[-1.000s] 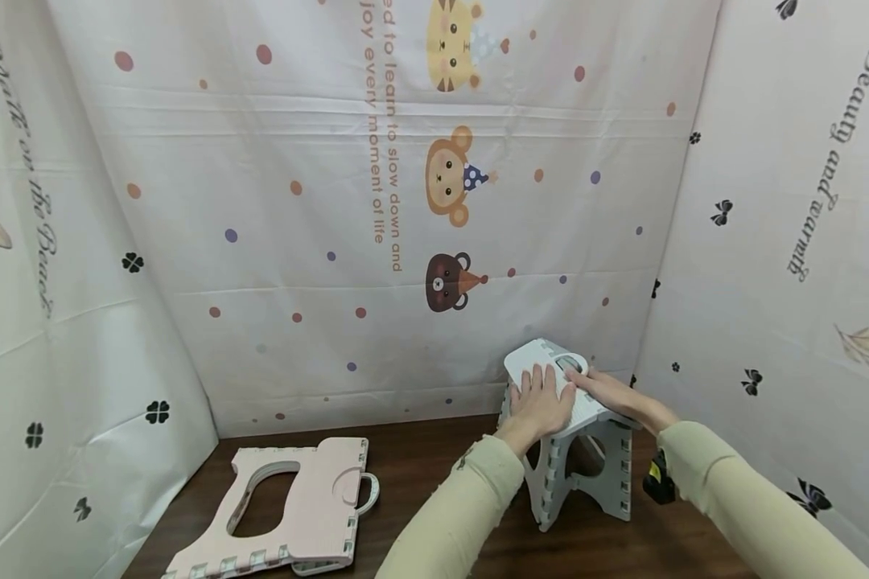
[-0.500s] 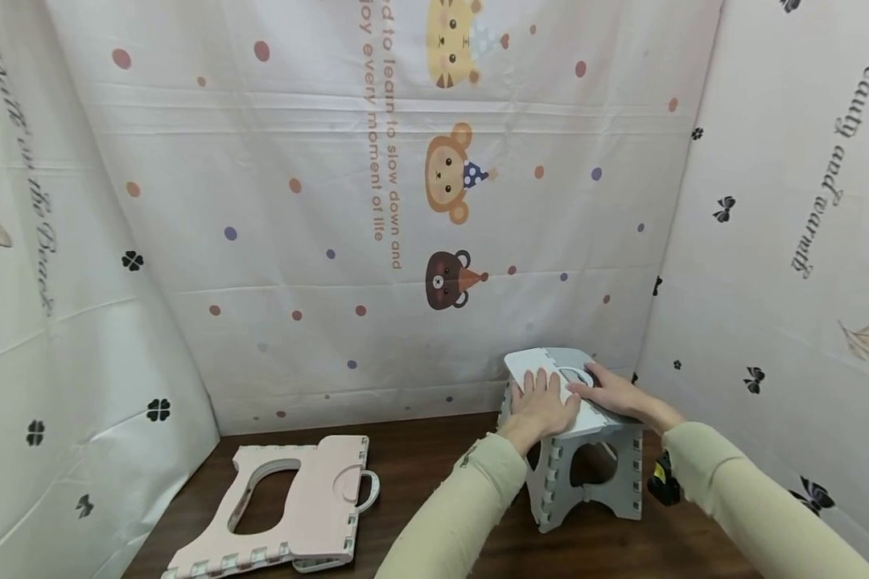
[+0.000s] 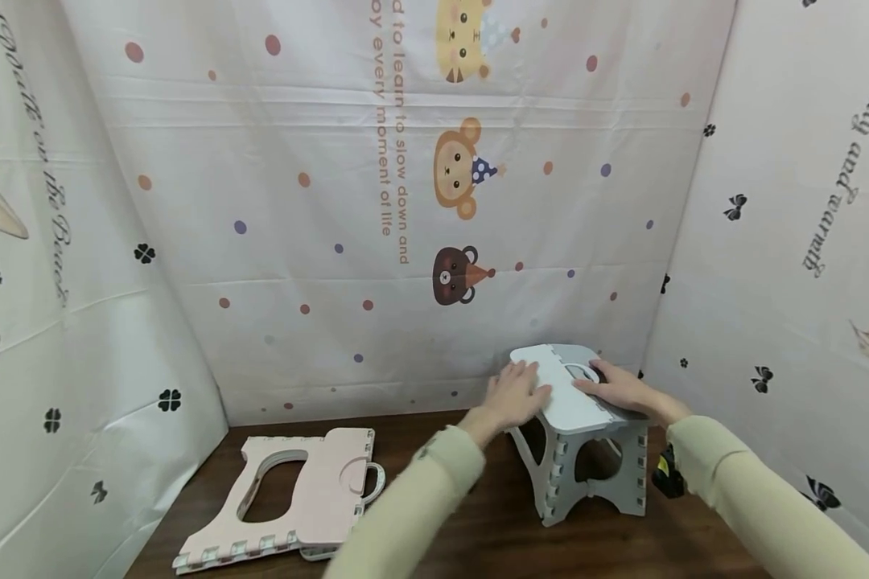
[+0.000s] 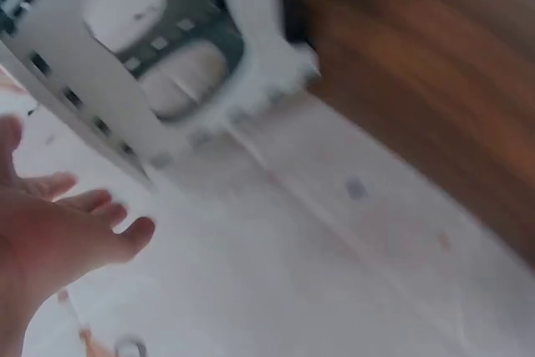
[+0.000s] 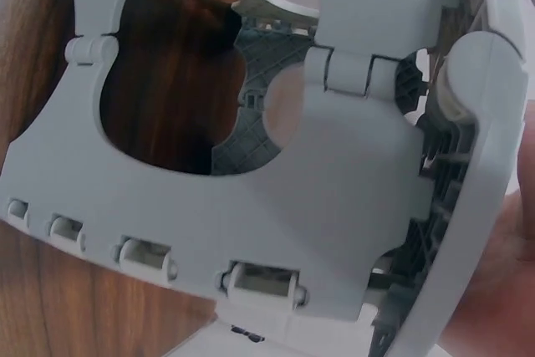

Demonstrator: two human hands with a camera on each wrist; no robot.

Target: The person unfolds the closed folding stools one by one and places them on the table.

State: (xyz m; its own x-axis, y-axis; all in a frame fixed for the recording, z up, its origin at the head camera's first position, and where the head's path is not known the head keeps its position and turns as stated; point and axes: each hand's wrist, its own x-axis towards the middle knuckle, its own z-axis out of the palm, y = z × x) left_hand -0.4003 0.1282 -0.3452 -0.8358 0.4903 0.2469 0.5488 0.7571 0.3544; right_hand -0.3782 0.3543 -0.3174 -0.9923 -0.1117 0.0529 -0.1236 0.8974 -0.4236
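Note:
A pale blue-grey folding step stool [image 3: 570, 402] stands unfolded on the dark wooden surface at the right. My right hand [image 3: 619, 390] rests on the right half of its top, close to the carry handle [image 3: 582, 371]. In the right wrist view, a hinged leg panel [image 5: 251, 215] fills the middle, and part of the hand [image 5: 501, 286] shows behind the seat's edge. My left hand [image 3: 510, 396] is at the left side of the top, fingers spread. The blurred left wrist view has this hand [image 4: 63, 232] beside the stool's leg [image 4: 259, 6], holding nothing.
A pink folding step stool [image 3: 326, 494] lies folded flat at the left. Right of the standing stool is a small black and yellow object [image 3: 668, 473], partly behind the right sleeve. Printed cloth walls [image 3: 319, 265] enclose the back and both sides.
The standing stool's legs have spread wider, and its top has flattened as the right hand pressed down. My left hand has slid off the top toward the left. The pink stool stays put.

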